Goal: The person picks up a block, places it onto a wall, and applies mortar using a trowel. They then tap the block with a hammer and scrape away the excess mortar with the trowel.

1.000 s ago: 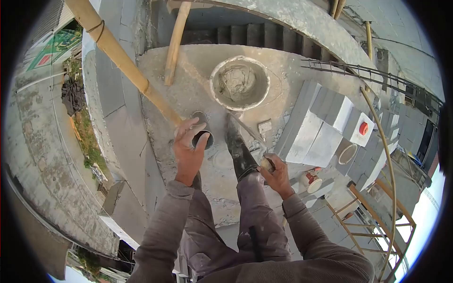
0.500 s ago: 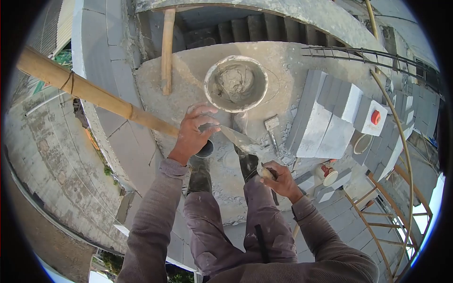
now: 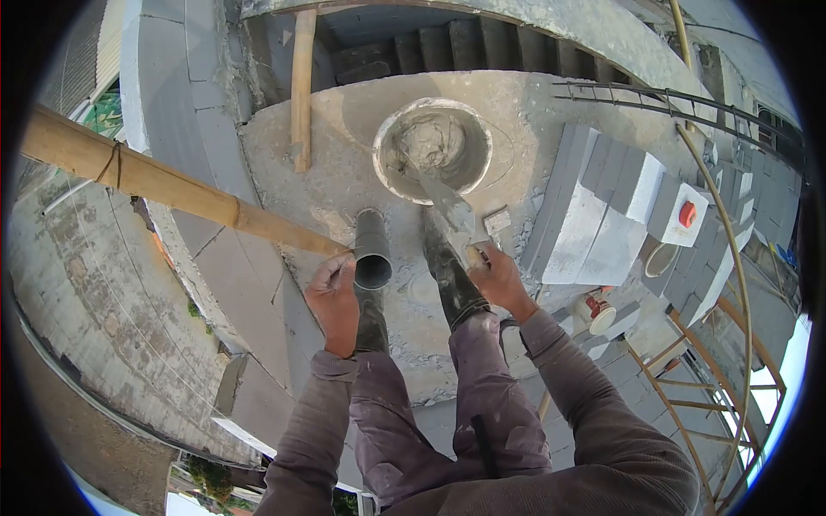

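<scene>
My right hand (image 3: pixel 501 279) is closed round the handle of a trowel (image 3: pixel 454 215). The trowel's mortar-smeared blade slants up and left, its tip overlapping the near part of a bucket (image 3: pixel 487 163). Inside the bucket lies wet grey mortar (image 3: pixel 433 140). From this angle I cannot tell whether the tip touches the mortar. My left hand (image 3: pixel 333 303) is off the blade, fingers loosely bent, thumb a little apart, nothing visible in it. It is nearest to a grey pipe (image 3: pixel 372 245) and the lower end of a bamboo pole (image 3: pixel 249 212).
Pale blocks (image 3: pixel 594 232) are stacked at right, one carrying a red round item (image 3: pixel 687 214). A small tool (image 3: pixel 496 222) lies beside the trowel. Beyond the bucket, stairs (image 3: pixel 465 47) descend behind a ledge. A rebar frame (image 3: pixel 654 101) juts in from the right.
My left hand has let go of the trowel blade and dropped down and left, uncovering the grey pipe. My right hand has raised the trowel so its tip reaches over the bucket.
</scene>
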A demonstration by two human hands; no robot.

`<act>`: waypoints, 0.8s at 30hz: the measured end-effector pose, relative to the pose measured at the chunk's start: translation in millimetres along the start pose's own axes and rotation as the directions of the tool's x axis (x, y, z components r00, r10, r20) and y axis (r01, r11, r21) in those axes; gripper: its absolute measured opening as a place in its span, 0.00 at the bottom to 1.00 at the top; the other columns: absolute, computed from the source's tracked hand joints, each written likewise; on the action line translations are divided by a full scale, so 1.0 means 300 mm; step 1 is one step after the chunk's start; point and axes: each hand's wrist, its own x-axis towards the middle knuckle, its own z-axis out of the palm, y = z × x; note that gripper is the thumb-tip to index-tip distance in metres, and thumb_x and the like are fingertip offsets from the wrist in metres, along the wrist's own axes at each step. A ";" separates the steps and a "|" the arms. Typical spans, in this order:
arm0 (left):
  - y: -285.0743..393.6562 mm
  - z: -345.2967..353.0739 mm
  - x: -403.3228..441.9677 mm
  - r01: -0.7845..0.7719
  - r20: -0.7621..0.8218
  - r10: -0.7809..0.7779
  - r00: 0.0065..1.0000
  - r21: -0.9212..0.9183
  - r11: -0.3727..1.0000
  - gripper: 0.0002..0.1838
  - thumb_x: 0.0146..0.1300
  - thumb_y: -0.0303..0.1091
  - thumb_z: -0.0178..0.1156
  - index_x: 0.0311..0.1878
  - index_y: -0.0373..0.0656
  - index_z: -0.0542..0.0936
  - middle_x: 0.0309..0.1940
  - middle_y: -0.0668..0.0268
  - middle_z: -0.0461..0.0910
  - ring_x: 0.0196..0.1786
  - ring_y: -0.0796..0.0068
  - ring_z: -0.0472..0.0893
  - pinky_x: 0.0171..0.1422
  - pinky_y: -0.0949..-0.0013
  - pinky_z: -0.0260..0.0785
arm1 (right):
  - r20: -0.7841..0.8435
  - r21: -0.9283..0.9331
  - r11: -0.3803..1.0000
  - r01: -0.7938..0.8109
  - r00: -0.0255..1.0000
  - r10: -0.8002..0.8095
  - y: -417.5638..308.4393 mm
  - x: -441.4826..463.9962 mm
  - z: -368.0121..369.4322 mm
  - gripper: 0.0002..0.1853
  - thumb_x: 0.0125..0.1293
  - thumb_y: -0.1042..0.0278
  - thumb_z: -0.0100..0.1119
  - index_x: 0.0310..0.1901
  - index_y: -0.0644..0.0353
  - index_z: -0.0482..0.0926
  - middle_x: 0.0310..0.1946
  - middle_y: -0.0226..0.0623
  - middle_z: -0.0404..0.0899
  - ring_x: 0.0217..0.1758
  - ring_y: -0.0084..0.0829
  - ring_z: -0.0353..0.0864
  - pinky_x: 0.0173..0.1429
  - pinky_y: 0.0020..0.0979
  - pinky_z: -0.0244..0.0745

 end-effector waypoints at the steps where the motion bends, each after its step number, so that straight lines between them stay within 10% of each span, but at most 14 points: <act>1: 0.002 0.008 -0.015 0.044 -0.040 -0.045 0.998 -0.019 0.999 0.09 0.71 0.22 0.65 0.51 0.30 0.85 0.48 0.60 0.87 0.52 0.77 0.83 0.60 0.72 0.75 | -0.053 -0.094 0.993 0.065 0.996 -0.070 -0.007 0.076 0.027 0.23 0.60 0.68 0.66 0.57 0.66 0.77 0.46 0.61 0.84 0.47 0.59 0.86 0.51 0.47 0.81; 6: 0.038 0.034 -0.038 0.128 -0.059 -0.136 0.989 -0.115 0.985 0.14 0.71 0.22 0.65 0.58 0.29 0.84 0.50 0.60 0.87 0.52 0.75 0.84 0.61 0.73 0.74 | -0.112 -0.499 0.862 -0.092 0.993 0.041 -0.167 0.358 0.154 0.24 0.60 0.70 0.64 0.58 0.72 0.76 0.53 0.59 0.79 0.51 0.58 0.86 0.53 0.47 0.85; 11: 0.061 0.012 -0.063 0.149 -0.076 -0.164 0.984 -0.168 0.974 0.11 0.70 0.23 0.66 0.52 0.27 0.85 0.46 0.59 0.88 0.48 0.76 0.85 0.56 0.74 0.75 | 0.038 -0.783 0.605 0.145 0.982 -0.186 -0.038 0.393 0.308 0.19 0.69 0.71 0.56 0.58 0.71 0.76 0.54 0.53 0.78 0.53 0.51 0.86 0.50 0.41 0.87; 20: 0.106 -0.009 -0.020 0.127 -0.102 -0.155 0.983 -0.244 0.961 0.09 0.68 0.23 0.69 0.49 0.30 0.87 0.42 0.63 0.89 0.43 0.81 0.84 0.48 0.78 0.74 | 0.007 -0.620 0.784 0.000 1.000 0.006 0.040 0.312 0.222 0.28 0.63 0.73 0.61 0.66 0.70 0.71 0.56 0.54 0.75 0.57 0.54 0.83 0.55 0.44 0.85; 24: 0.132 -0.051 -0.038 0.098 -0.201 -0.160 0.966 -0.284 0.954 0.07 0.68 0.24 0.69 0.45 0.30 0.87 0.34 0.70 0.85 0.32 0.83 0.76 0.41 0.78 0.70 | -0.233 -0.519 0.853 -0.045 0.968 -0.091 0.090 0.117 0.202 0.41 0.63 0.70 0.61 0.78 0.68 0.58 0.66 0.64 0.65 0.72 0.61 0.67 0.75 0.49 0.67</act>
